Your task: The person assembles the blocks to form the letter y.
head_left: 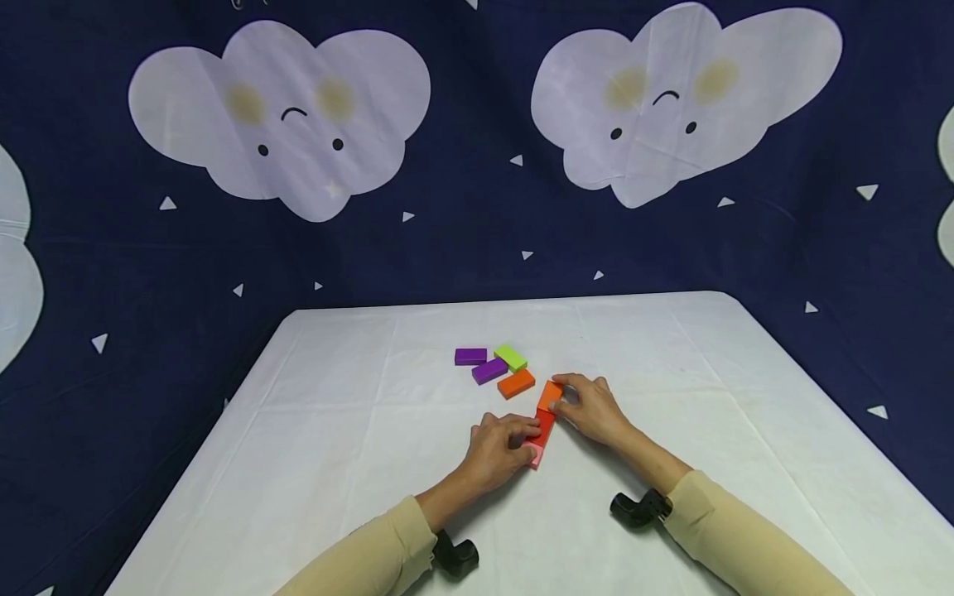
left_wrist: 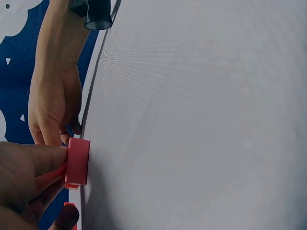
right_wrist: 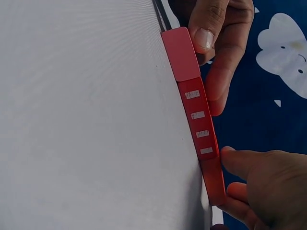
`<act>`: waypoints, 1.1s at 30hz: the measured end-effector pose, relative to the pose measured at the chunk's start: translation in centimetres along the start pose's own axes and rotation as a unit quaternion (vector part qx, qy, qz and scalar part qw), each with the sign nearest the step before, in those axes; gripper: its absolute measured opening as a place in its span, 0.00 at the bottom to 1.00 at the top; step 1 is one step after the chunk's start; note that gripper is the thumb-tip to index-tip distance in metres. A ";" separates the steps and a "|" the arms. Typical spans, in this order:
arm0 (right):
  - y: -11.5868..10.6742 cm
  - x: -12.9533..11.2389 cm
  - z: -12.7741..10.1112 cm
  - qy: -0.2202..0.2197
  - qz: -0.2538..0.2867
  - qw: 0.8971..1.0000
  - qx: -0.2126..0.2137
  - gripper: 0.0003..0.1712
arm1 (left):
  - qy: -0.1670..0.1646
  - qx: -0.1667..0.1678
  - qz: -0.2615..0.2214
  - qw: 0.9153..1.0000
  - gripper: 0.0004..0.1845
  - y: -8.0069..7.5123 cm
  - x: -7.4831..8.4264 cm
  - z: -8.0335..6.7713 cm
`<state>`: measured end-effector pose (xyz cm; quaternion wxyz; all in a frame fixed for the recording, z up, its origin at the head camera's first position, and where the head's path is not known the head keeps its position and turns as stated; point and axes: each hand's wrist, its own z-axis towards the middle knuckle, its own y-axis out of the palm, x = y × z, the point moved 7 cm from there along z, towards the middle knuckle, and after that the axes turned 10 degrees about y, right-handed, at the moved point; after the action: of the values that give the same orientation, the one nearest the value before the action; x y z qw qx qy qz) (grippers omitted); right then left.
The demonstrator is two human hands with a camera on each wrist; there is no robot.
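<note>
Three blocks lie end to end in a line on the white table (head_left: 358, 397): an orange block (head_left: 549, 394), a red block (head_left: 545, 424) and a pink block (head_left: 533, 454). My left hand (head_left: 522, 437) pinches the pink block (right_wrist: 181, 53) at its side, and one finger reaches along the red block (right_wrist: 199, 122). In the left wrist view the fingertips press the pink block (left_wrist: 77, 161). My right hand (head_left: 562, 397) grips the orange block at the far end of the line, and in the right wrist view its thumb (right_wrist: 240, 160) lies against the line's side.
Loose blocks lie just beyond the hands: two purple blocks (head_left: 470, 356) (head_left: 489, 371), a green block (head_left: 510, 358) and another orange block (head_left: 516, 383). A dark blue cloth with white clouds (head_left: 283, 116) hangs behind the table. The table's edges fall away on both sides.
</note>
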<state>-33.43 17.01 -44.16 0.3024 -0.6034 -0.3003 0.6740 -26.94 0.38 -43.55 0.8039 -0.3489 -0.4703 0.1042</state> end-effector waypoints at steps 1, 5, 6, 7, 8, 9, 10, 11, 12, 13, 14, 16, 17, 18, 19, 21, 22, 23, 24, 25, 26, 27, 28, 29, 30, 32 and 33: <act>0.0 0.0 0.0 -0.003 -0.003 1.000 0.001 0.27 | 0.001 0.002 0.001 1.000 0.15 0.0 0.0 0.0; 0.0 0.0 0.1 -0.012 -0.010 1.000 0.004 0.26 | 0.004 0.006 0.005 1.000 0.15 0.0 0.1 0.0; 0.0 0.0 0.1 -0.016 -0.012 1.000 0.006 0.26 | 0.004 0.006 0.006 1.000 0.15 0.0 0.1 0.0; 0.0 0.0 0.1 -0.017 -0.012 1.000 0.006 0.26 | 0.003 0.006 0.006 1.000 0.15 0.0 0.1 0.0; 0.0 0.0 0.1 -0.016 -0.011 1.000 0.005 0.26 | 0.003 0.006 0.006 1.000 0.15 0.0 0.1 0.0; 0.0 0.0 0.1 -0.016 -0.011 1.000 0.004 0.26 | 0.002 0.005 0.006 1.000 0.14 0.0 0.1 0.0; 0.0 0.0 0.1 -0.016 -0.010 1.000 0.003 0.26 | 0.002 0.005 0.005 1.000 0.14 0.0 0.1 0.0; 0.0 0.1 0.1 -0.016 -0.010 1.000 0.002 0.26 | 0.002 0.005 0.005 1.000 0.14 0.0 0.1 0.0; 0.0 0.1 0.1 -0.017 -0.009 1.000 0.001 0.26 | 0.002 0.005 0.005 1.000 0.14 0.0 0.1 0.1; 0.0 0.1 0.1 -0.015 -0.008 1.000 0.000 0.26 | 0.002 0.005 0.004 1.000 0.14 0.0 0.0 0.1; 0.0 0.1 0.0 -0.017 -0.008 1.000 0.000 0.26 | 0.002 0.005 0.004 1.000 0.14 0.0 0.0 0.1; 0.0 0.1 0.0 -0.020 -0.008 1.000 0.000 0.26 | 0.002 0.005 0.004 1.000 0.14 0.0 0.0 0.1; 0.0 0.1 0.0 -0.021 -0.009 1.000 0.000 0.25 | 0.003 0.005 0.004 1.000 0.14 0.0 0.0 0.1; 0.1 0.1 0.1 -0.021 -0.008 1.000 0.000 0.26 | 0.004 0.005 0.004 1.000 0.14 0.0 0.0 0.0; 0.1 0.1 0.1 -0.021 -0.008 1.000 -0.001 0.26 | 0.004 0.005 0.005 1.000 0.14 0.0 0.0 0.0; 0.2 0.2 0.2 -0.019 -0.008 1.000 -0.003 0.26 | 0.005 0.004 0.007 1.000 0.14 0.0 0.0 0.0; 0.2 0.2 0.2 -0.018 -0.008 1.000 -0.004 0.26 | 0.005 0.004 0.007 1.000 0.14 0.0 -0.1 0.0; 0.3 0.2 0.2 -0.016 -0.008 1.000 -0.006 0.25 | 0.004 0.004 0.008 1.000 0.14 0.0 -0.1 0.0; 0.3 0.3 0.3 -0.015 -0.006 1.000 -0.007 0.26 | 0.004 0.004 0.008 1.000 0.14 0.0 -0.1 0.0; 0.3 0.3 0.3 -0.015 -0.006 1.000 -0.008 0.25 | 0.004 0.004 0.009 1.000 0.14 0.0 -0.1 0.0; 0.3 0.3 0.3 -0.014 -0.004 1.000 -0.008 0.26 | 0.003 0.003 0.010 1.000 0.14 0.1 -0.1 0.0; 0.3 0.3 0.3 -0.015 -0.004 1.000 -0.008 0.26 | 0.003 0.003 0.011 1.000 0.14 0.0 0.0 0.0; 0.3 0.3 0.3 -0.016 -0.004 1.000 -0.008 0.26 | 0.003 0.003 0.011 1.000 0.14 0.0 0.0 0.0; 0.3 0.3 0.3 -0.016 -0.004 1.000 -0.008 0.26 | 0.003 0.003 0.011 1.000 0.14 0.0 0.0 0.0; 0.3 0.3 0.3 -0.017 -0.005 1.000 -0.008 0.26 | 0.003 0.002 0.012 1.000 0.14 0.0 0.0 0.0; 0.2 0.3 0.2 -0.017 -0.006 1.000 -0.008 0.26 | 0.003 0.002 0.012 1.000 0.14 0.0 0.0 0.0; 0.2 0.3 0.2 -0.015 -0.005 1.000 -0.007 0.26 | 0.003 0.002 0.012 1.000 0.14 0.1 0.0 0.0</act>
<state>-33.69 17.08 -44.48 0.2965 -0.5937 -0.3128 0.6795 -26.92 0.44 -43.56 0.8049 -0.3530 -0.4633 0.1134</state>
